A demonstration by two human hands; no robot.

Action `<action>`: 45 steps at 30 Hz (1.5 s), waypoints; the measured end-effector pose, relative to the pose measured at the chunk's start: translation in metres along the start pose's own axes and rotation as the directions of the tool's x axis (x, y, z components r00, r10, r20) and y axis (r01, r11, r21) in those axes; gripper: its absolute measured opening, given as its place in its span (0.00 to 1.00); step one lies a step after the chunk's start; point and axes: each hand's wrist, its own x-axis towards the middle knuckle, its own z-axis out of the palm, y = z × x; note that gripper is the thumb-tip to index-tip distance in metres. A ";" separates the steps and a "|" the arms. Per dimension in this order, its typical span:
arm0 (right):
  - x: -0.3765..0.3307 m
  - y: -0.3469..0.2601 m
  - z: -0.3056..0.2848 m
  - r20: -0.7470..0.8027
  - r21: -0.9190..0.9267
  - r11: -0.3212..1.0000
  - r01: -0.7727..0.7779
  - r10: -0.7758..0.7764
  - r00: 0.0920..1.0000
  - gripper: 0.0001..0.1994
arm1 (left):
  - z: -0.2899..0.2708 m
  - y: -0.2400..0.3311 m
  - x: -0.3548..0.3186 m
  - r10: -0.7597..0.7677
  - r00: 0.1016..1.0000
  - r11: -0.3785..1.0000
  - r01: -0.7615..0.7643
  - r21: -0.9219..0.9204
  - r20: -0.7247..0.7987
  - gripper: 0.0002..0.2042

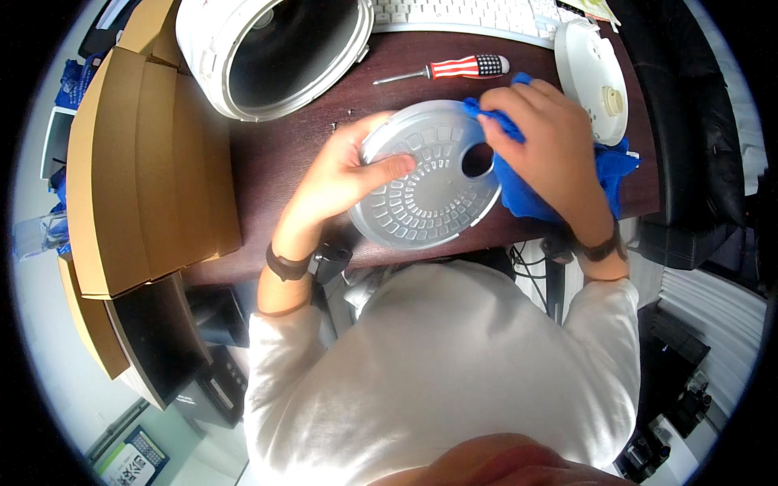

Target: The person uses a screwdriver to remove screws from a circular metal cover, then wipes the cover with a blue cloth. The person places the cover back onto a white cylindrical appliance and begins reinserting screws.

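My left hand [348,170] grips a round translucent plastic disc [429,212] by its left side, the thumb lying on top. Rings of small raised cells cover the disc, and a round hole sits near its right edge. At the disc's upper right rim, my right hand [547,138] pinches a blue cloth [527,193] against the edge. The cloth hangs down below that hand and spreads to the right. Beyond the disc lies a screwdriver [462,67] with a striped handle. A few small screws [334,126] rest on the table by my left hand.
A white round housing [212,81] with a dark inside stands at the far left of the dark table [271,162]. Behind is a white keyboard [474,14]. A white round cover [577,77] leans at the right. Cardboard boxes [121,178] stand along the left edge.
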 end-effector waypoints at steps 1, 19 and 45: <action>0.002 -0.002 0.006 0.009 -0.012 1.000 0.013 -0.013 1.000 0.06 | 0.001 0.000 0.001 0.006 1.000 1.000 -0.006 0.009 0.002 0.15; -0.010 0.003 0.024 -0.066 0.071 0.997 -0.010 0.015 0.998 0.06 | -0.003 -0.002 0.002 -0.021 0.999 1.000 0.020 0.014 0.036 0.15; -0.034 -0.011 0.044 -0.170 0.117 0.933 -0.340 0.356 0.919 0.04 | 0.001 -0.012 0.004 0.287 0.769 0.897 -0.425 -0.122 -0.572 0.16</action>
